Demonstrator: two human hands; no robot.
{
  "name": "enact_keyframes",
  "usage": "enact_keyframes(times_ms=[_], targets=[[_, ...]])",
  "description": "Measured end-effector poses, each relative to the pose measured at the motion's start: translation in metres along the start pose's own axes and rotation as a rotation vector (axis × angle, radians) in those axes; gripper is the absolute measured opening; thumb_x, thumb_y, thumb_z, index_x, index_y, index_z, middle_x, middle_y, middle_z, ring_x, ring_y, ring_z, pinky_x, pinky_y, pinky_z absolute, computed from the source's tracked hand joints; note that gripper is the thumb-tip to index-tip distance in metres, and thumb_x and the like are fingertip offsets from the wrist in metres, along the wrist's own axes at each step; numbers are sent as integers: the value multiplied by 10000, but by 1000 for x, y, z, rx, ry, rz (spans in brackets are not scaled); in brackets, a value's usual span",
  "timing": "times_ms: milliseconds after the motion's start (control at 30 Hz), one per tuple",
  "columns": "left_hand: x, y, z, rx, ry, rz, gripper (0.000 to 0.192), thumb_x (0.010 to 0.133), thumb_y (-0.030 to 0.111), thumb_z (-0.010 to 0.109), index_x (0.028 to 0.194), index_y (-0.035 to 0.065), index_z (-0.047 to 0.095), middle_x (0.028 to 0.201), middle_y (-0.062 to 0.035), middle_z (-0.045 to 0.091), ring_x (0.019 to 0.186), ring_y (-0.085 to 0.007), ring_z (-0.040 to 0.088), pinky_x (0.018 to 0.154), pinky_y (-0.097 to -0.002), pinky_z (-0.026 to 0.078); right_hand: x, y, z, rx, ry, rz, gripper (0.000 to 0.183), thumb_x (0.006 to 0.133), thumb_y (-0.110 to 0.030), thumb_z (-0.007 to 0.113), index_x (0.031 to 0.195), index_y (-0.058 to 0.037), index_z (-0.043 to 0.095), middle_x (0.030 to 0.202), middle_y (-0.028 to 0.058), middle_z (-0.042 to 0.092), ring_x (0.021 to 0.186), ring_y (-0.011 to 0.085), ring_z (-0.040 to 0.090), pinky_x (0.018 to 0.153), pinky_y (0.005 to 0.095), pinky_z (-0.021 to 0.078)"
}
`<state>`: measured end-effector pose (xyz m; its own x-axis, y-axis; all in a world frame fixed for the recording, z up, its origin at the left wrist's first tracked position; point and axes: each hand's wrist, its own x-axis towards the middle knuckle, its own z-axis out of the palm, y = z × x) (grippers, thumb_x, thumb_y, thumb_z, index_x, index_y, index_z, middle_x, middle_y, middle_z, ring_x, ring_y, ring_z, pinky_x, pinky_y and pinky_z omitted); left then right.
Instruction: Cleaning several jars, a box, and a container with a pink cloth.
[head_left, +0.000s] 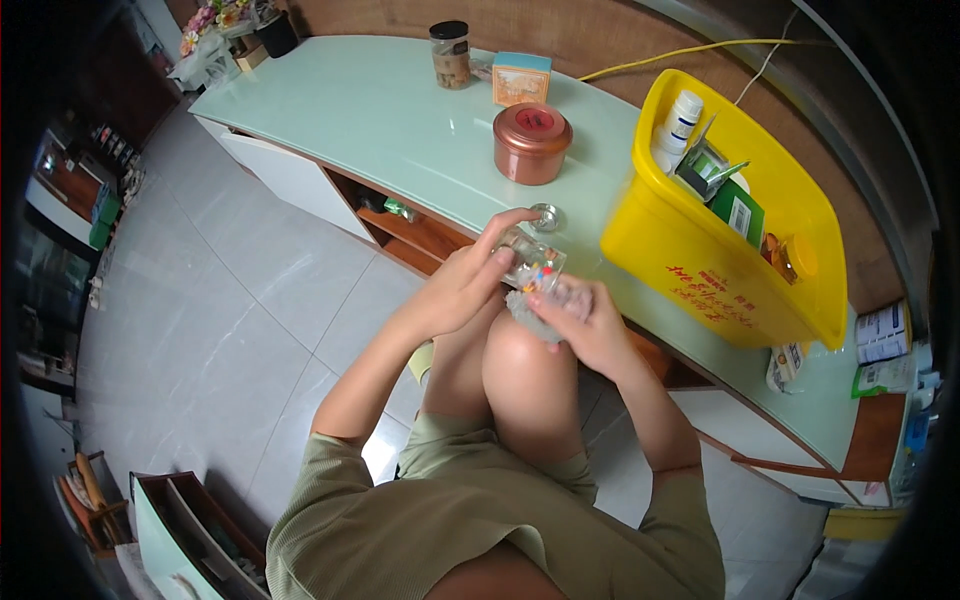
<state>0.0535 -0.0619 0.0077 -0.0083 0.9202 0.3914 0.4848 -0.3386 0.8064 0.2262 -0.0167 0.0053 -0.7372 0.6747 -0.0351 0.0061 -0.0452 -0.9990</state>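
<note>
A small clear jar (531, 253) lies tilted in my left hand (469, 281), held above my knees. My left index finger reaches out to a round clear lid or dish (546, 217) on the glass-topped cabinet; whether it touches cannot be told. Small red, blue and yellow pieces (540, 277) show at the jar's lower end. My right hand (592, 326) grips a crumpled, pale, translucent cloth or wrap (536, 319) against that end. The fingers hide part of both things.
A copper-coloured lidded tin (532, 146) stands on the cabinet (360, 112), before an orange-and-blue box (521, 79) and a black-lidded jar (450, 56). At the right, a tall yellow bin (660, 247) holds bottles and boxes. An open-topped unit (199, 525) stands at lower left.
</note>
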Motion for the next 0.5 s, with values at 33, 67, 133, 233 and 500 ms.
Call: enact_keyframes(times_ms=[33,67,133,233,500], targets=[[2,10,-5,-248,-78,-241,461,935,441,239,1162,94,440,796,-37,512,558,-114,435,477,-245,361,1,3,-2,0,-2,0,128,817,-138,600,852,-19,570,641,47,563,450,104,510,417,243,407],[3,15,-7,-497,-157,-482,442,947,421,231,1138,95,459,756,0,488,530,-72,375,450,-208,313,4,6,-4,-339,22,-215,146,804,-117,600,883,2,574,652,45,568,462,109,510,417,247,406],[4,4,-2,-478,-117,-487,446,946,434,233,1102,99,483,722,22,464,530,-49,341,447,-184,271,5,8,-5,-1016,67,-643,209,776,-76,601,946,44,583,673,42,576,486,120,508,417,254,405],[5,-5,11,-409,23,-413,454,954,412,227,1004,71,522,658,43,454,524,-43,335,451,-188,268,1,8,6,-314,27,-165,142,784,-65,592,892,27,596,646,35,567,472,101,493,389,238,364],[6,4,2,103,146,18,288,869,273,385,999,31,470,634,-203,520,613,-411,526,557,-424,407,7,1,-18,691,-321,371,134,881,-167,508,913,-37,507,645,-28,481,391,20,328,381,166,254]])
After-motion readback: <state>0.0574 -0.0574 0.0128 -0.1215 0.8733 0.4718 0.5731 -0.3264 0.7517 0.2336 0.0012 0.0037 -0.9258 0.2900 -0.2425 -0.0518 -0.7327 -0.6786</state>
